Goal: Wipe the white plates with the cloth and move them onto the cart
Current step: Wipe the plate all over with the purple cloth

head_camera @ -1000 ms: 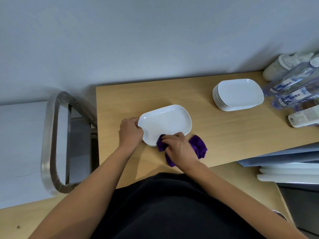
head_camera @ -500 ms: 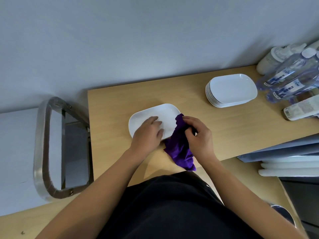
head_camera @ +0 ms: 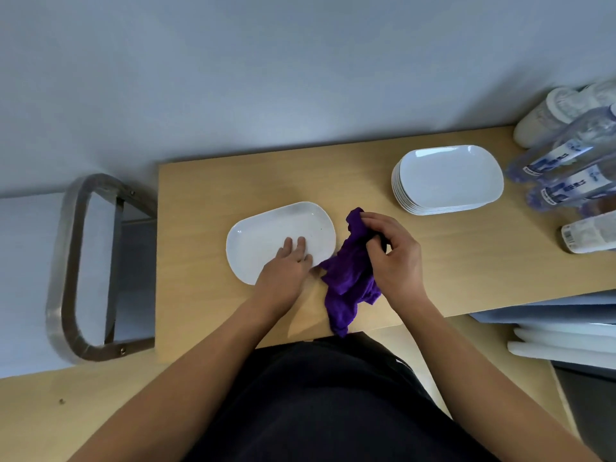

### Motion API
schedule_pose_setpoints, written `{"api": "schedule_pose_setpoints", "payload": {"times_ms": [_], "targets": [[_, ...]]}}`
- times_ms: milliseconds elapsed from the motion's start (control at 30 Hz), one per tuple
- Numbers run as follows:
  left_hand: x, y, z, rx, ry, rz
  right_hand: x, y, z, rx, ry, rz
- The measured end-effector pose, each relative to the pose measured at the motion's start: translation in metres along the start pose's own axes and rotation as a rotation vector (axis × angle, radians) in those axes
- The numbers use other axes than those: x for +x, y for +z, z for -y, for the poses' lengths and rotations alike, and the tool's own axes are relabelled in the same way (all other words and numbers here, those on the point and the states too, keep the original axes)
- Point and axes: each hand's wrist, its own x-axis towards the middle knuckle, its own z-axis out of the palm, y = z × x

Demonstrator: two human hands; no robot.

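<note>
My left hand [head_camera: 286, 265] lies flat on the single white plate [head_camera: 266, 235], fingers straight, pinning it near the middle of the bench [head_camera: 200, 295]. My right hand [head_camera: 396, 258] has its fingers curled round the bunched purple cloth [head_camera: 350, 281] just right of the plate, its tail reaching the front edge. The stack of plates [head_camera: 450, 178] sits toward the back-right, and the cart [head_camera: 58, 278] stands off the left edge. With the cloth this wadded I could miss patches, and under only 1 flat palm a hard swipe might skate the plate.
</note>
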Motion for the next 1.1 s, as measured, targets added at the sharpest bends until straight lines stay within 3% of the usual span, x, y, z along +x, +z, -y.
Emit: {"api": "schedule_pose_setpoints", "payload": {"times_ms": [100,433,600,700,800,967,1100], "targets": [[-0.008,-0.002,-0.004,-0.023,0.001,-0.042,0.007,-0.010,-0.004,-0.015,-0.039,0.028],[-0.020,-0.028,-0.022,-0.291,-0.048,-0.680,0.014,-0.012,-0.007,-0.043,-0.169,0.133],[-0.023,-0.072,-0.026,-0.464,-0.216,-0.906,0.023,-0.010,0.004,-0.044,-0.316,0.149],[-0.030,-0.105,-0.036,-0.919,-0.362,-0.847,0.029,-0.008,0.016,-0.014,-0.421,0.132],[-0.032,-0.125,-0.041,-1.235,-0.371,-0.793,0.037,-0.001,0.028,-0.014,-0.555,0.103],[-0.027,-0.137,-0.048,-1.393,-0.222,-0.681,0.041,0.020,0.039,-0.042,-0.730,0.125],[-0.022,-0.141,-0.045,-1.400,-0.205,-0.615,0.056,0.036,0.040,-0.180,-0.571,0.099]]}}
